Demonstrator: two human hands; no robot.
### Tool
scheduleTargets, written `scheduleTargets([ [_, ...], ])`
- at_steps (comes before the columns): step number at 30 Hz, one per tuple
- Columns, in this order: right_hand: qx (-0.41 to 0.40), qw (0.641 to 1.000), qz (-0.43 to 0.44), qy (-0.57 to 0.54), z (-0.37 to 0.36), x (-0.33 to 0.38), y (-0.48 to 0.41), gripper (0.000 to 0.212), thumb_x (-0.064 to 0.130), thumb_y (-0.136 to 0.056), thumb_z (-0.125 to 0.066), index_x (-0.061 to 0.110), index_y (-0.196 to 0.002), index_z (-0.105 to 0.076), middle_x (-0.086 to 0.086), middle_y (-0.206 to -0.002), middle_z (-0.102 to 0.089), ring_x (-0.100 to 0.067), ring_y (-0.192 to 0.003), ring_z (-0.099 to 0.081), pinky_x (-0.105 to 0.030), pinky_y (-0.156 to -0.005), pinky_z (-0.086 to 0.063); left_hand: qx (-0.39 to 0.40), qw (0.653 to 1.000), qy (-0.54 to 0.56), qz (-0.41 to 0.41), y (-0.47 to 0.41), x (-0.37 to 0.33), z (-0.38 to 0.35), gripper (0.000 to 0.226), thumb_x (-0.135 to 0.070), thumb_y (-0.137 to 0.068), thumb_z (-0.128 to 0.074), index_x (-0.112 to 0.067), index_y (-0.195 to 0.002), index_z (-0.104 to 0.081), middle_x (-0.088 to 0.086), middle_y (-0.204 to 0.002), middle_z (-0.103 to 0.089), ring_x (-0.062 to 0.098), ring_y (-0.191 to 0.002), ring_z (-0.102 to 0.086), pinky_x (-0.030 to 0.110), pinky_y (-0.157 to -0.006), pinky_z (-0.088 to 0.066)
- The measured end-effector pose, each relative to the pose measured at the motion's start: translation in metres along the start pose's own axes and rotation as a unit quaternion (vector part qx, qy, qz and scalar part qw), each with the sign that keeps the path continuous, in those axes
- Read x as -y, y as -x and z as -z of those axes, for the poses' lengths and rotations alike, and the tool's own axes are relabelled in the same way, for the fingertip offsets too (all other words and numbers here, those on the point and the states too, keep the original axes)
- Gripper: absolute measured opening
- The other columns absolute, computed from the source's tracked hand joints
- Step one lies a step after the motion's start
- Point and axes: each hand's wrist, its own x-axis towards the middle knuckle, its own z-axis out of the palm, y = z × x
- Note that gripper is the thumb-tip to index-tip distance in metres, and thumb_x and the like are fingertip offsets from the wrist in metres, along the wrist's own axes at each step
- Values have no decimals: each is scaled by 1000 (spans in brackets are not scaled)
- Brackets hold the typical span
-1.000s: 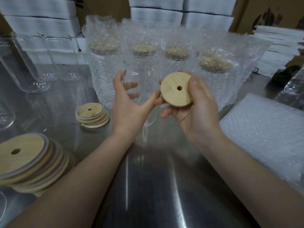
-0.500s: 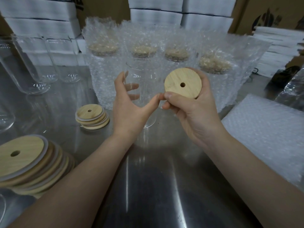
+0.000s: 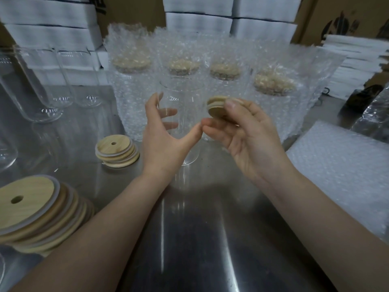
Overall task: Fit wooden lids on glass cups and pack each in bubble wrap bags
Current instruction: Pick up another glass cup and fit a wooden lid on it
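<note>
Grips upright glass cup (image 3: 183, 95) on the bench (image 3: 200, 239) with left hand (image 3: 162, 144); pinches tilted wooden lid (image 3: 216, 108) just right of it with right hand (image 3: 248, 142).

One wide-angle head-worn view looks forward and down across the steel surface (image 3: 189, 260), close over the left hand (image 3: 164, 142) and right hand (image 3: 248, 140), stacked white boxes (image 3: 52, 36) behind.

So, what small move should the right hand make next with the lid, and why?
Probably level the wooden lid and bring it over the open rim of the glass cup. The right hand holds it tilted just beside that rim, and the left hand steadies the upright cup.
</note>
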Motion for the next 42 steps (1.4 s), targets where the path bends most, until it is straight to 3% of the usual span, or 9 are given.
scheduleTargets([
  [5, -27, 997, -47, 56, 1, 1, 1, 50, 55, -76, -55, 14, -104, -59, -7, -83, -73, -21, -52, -68, -23, -41, -51, 1, 1000, 1, -6, -1, 5, 0, 113, -87, -55, -65, -40, -150, -23, -10, -135, -55, 13, -120, -58, 42, -97, -50],
  [10, -29, 994, -73, 72, 3, -1, 0, 60, 64, -72, -51, 15, -106, -60, -5, -78, -72, -19, -46, -64, -22, -37, -46, -3, 1000, -9, -5, 0, 3, -1, 105, -74, -62, -69, -38, -150, -24, -9, -135, -55, 13, -119, -58, 41, -98, -50],
  [15, -35, 995, -64, 65, 4, -3, 1, 50, 56, -71, -59, 13, -96, -60, -1, -68, -68, -14, -37, -56, -19, -34, -40, -6, 1000, -13, -8, 0, 4, 0, 101, -67, -66, -72, -36, -150, -24, -9, -134, -55, 12, -118, -59, 40, -97, -50],
  [23, -27, 998, -48, 34, 3, -4, 0, 48, 22, -67, -74, 3, -107, -56, -11, -74, -72, -12, -46, -64, -19, -41, -51, -15, 999, -39, -17, -2, 9, -1, 96, -58, -71, -76, -39, -149, -24, -11, -131, -56, 11, -115, -60, 39, -94, -52],
  [27, -7, 999, -53, 3, 2, -4, 1, 44, 9, -71, -71, 5, -113, -57, -14, -81, -72, -16, -57, -70, -20, -50, -56, -21, 998, -48, -18, -2, 9, 0, 93, -51, -74, -79, -38, -149, -26, -11, -130, -57, 10, -113, -60, 38, -93, -52],
  [30, -2, 998, -57, -18, 2, -4, 0, 32, 2, -86, -61, 3, -118, -56, -14, -84, -73, -20, -66, -74, -21, -55, -58, -33, 998, -47, -14, -2, 8, -1, 92, -48, -74, -82, -34, -148, -29, -10, -129, -57, 10, -113, -61, 37, -93, -53],
  [34, 3, 997, -53, -52, 2, -3, 0, 17, 5, -101, -45, -1, -112, -55, -15, -86, -75, -24, -76, -75, -23, -60, -59, -40, 998, -51, -17, -2, 7, -1, 91, -46, -75, -82, -36, -148, -28, -12, -128, -57, 8, -111, -61, 36, -91, -53],
  [42, -32, 997, -42, -59, 3, -3, -1, 35, 25, -105, -41, -5, -114, -57, -19, -90, -74, -26, -76, -75, -25, -59, -59, -43, 996, -69, -36, 1, 3, 0, 97, -52, -72, -83, -36, -148, -26, -13, -127, -57, 5, -110, -61, 33, -91, -53],
])
